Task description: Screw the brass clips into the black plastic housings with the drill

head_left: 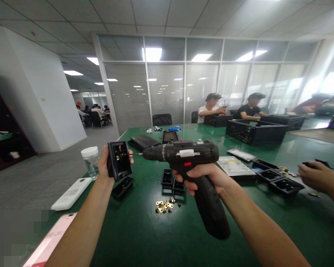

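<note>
My left hand (pixel 103 163) is raised above the green table (pixel 144 237) and closed around a small black plastic housing (pixel 119 160), its open face turned toward me. My right hand (pixel 208 177) grips the handle of a black cordless drill (pixel 189 163), held level. The drill's thin bit points left and its tip meets the housing's inside. Below the hands lie a heap of small brass parts (pixel 164 206) and two more black housings (pixel 172 180).
A clear lidded jar (pixel 90 160), a white flat device (pixel 71 193) and a pink phone (pixel 48 243) sit at the left table edge. Another person's hand (pixel 317 175) works at the right beside black trays (pixel 278 180). Black crates (pixel 256 131) and seated people are farther back.
</note>
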